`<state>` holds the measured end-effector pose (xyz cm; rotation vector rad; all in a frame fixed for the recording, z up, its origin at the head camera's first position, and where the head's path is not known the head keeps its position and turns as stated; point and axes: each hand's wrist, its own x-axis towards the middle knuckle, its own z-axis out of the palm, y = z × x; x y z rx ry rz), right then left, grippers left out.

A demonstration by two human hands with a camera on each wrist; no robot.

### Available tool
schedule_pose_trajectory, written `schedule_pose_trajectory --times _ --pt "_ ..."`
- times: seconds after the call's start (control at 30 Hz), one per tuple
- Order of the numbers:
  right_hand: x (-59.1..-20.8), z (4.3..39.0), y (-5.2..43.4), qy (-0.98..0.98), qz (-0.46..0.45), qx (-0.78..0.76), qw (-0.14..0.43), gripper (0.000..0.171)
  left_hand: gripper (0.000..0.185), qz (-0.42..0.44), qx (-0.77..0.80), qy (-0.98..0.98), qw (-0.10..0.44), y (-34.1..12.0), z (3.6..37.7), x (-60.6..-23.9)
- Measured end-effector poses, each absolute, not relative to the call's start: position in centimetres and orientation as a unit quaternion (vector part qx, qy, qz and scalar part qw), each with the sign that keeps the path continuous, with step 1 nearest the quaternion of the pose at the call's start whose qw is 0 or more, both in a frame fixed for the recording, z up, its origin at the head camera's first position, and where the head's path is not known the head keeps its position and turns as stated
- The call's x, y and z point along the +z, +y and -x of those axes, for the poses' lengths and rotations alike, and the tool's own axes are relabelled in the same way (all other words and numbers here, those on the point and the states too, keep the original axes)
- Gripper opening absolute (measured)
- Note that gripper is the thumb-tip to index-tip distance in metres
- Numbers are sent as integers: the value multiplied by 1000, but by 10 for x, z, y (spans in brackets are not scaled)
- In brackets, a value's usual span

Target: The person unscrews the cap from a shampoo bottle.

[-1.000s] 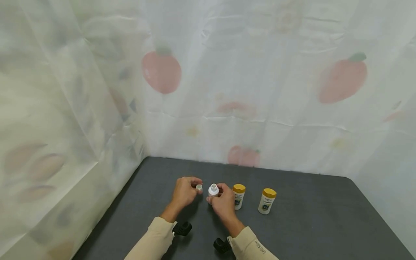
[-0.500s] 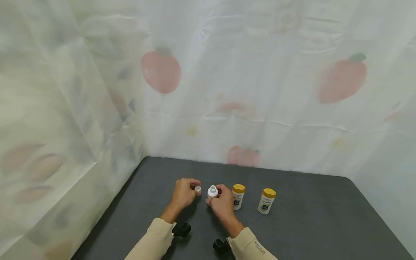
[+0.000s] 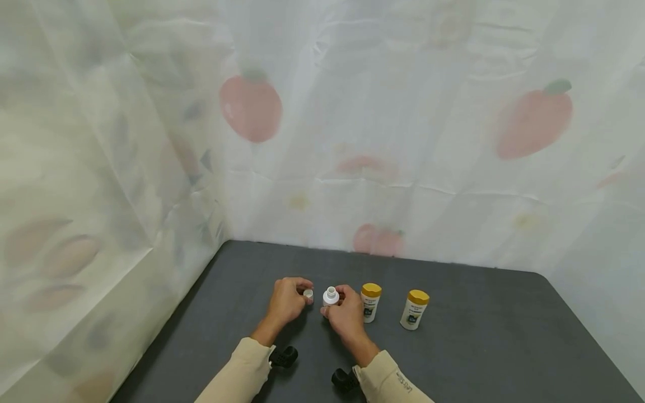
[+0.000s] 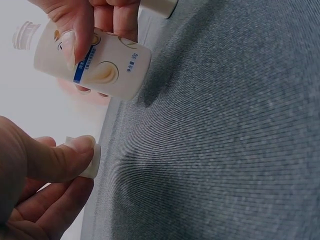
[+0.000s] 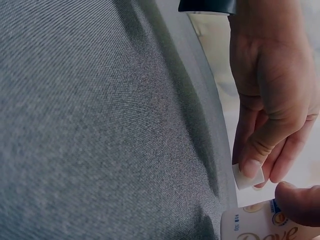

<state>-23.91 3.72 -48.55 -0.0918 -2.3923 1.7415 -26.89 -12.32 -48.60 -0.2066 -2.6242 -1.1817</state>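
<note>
Between the thumb and fingers of my left hand (image 3: 287, 299) is a small white cap (image 3: 308, 294), also visible in the left wrist view as a white cap (image 4: 94, 162). My right hand (image 3: 349, 314) grips a small white Dove bottle (image 3: 330, 298) round its body. The bottle's threaded neck (image 4: 23, 36) is bare, with its mouth uncovered. Cap and bottle are apart, the cap a short way left of the bottle. Whether the bottle's base touches the table, I cannot tell. My right fingers hide part of its printed label.
Two white bottles with yellow lids stand to the right: one bottle (image 3: 370, 305) close beside my right hand, the other bottle (image 3: 414, 311) farther right. All are on a dark grey table (image 3: 494, 336). Behind it hangs a pale fruit-printed curtain (image 3: 403, 123); another side closes off the left.
Almost nothing differs. The left hand still pinches the cap and the right still grips the bottle; the cap has tilted slightly and the head view has shifted a little.
</note>
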Motion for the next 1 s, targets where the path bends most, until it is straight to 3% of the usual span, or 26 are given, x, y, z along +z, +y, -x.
schedule_pose_trajectory --times 1.0 --pt "-489 238 38 -805 29 587 76 44 28 76 -388 -909 127 -120 268 -492"
